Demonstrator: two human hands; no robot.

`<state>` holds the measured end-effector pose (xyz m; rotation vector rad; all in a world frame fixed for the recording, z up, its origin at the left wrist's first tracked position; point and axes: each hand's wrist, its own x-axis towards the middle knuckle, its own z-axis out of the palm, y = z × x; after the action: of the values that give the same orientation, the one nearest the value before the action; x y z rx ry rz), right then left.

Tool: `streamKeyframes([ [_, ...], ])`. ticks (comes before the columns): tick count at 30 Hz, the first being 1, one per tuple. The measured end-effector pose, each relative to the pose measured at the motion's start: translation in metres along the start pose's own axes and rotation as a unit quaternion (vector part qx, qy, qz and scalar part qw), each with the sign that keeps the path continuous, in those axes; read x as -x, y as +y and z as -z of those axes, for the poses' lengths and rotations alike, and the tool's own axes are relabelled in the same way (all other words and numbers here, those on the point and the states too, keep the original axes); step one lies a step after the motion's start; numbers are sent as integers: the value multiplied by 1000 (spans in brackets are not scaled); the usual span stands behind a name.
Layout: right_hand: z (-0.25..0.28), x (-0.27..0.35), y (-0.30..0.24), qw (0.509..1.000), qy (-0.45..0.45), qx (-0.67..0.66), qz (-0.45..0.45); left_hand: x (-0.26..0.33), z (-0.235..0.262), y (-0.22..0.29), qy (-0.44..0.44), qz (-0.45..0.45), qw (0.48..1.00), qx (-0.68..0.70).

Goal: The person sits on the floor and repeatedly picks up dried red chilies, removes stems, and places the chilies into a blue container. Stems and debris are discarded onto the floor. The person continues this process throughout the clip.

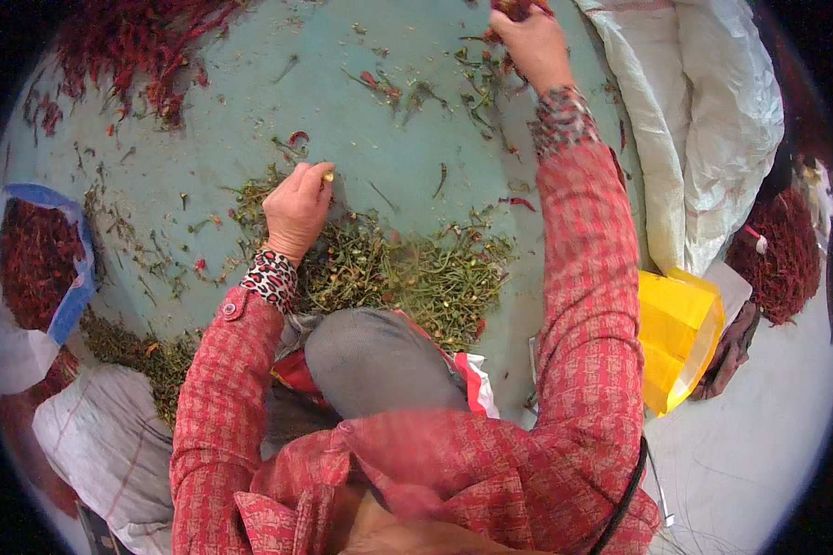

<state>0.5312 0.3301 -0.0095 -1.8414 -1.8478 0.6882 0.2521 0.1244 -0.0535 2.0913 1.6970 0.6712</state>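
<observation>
My right hand [533, 48] is stretched far forward, its fingers closed round a clump of dried red chillies [520, 9] at the upper edge of the view. Nearer and to the left, my left hand [296, 211] is closed in a pinch. A small yellowish spot shows at its fingertips, too small to name. Just below and right of that hand, a heap of green and brown chilli stems [370, 264] lies in front of my knee. More loose stems and bits of red chilli [379, 85] are scattered over the green sheet [250, 102].
A large heap of dried red chillies [139, 55] lies at the far left. A blue-rimmed bag [65, 310] of red chillies stands at the left. On the right are a white woven sack [703, 120], a yellow bag [671, 333] and another bundle of red chillies [777, 264].
</observation>
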Motion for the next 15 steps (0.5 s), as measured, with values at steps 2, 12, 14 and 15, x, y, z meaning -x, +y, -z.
streamKeyframes([
  [2, -27, -29, -8, 993, 6, 94, -66, -2, 1, 2, 6, -2, 1000, 3],
  [12, 20, -10, -14, 943, -8, -288, -169, -2, -2, 0, 12, -4, 1000, 2],
  [14, 38, 10, 4, 876, 9, -444, -186, -1, -3, 1, 11, -4, 1000, -1],
  [15, 48, 17, 8, 896, 26, -412, -165, -1, -4, 1, 9, 0, 1000, -6],
])
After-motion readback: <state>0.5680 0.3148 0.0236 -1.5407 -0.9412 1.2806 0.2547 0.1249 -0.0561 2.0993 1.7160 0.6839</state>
